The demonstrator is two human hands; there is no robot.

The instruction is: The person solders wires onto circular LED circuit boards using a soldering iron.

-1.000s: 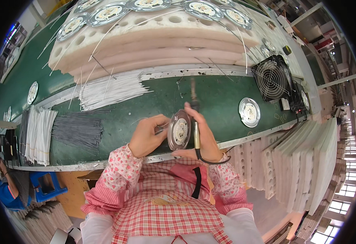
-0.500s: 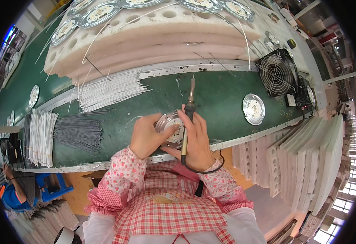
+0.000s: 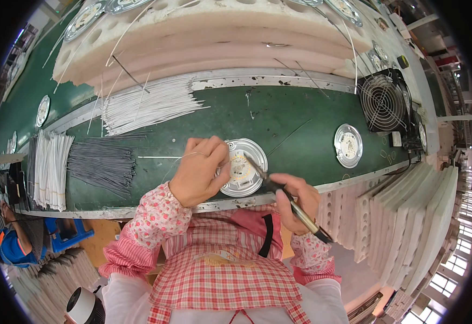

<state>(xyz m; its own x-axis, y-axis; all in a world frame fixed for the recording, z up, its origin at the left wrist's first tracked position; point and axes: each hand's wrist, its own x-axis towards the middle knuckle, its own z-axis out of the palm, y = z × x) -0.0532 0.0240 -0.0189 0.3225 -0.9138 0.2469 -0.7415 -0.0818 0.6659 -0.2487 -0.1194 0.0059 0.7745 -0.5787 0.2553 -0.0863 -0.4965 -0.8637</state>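
Observation:
On the bench in front of me lies a round silver metal lamp plate with a pale circuit board in its middle. My right hand grips a soldering iron by its handle, its tip pointing left over the board. At the plate's left edge my left hand is closed in a pinch. A thin wire curves across its fingers; what lies between the fingertips is hidden. A white wire reaches left from behind this hand. One dark wire slants away beyond the plate's upper right.
A second plate lies to the right, near a black fan. White wires and grey wires are heaped at left. Thick foam boards rise at the back; more foam sheets stand off the right edge. Another person sits far left.
The soldering iron swung from pointing away to pointing left over the board. My right hand let go of the plate and moved right. The plate now lies face up; my left hand shifted to its edge.

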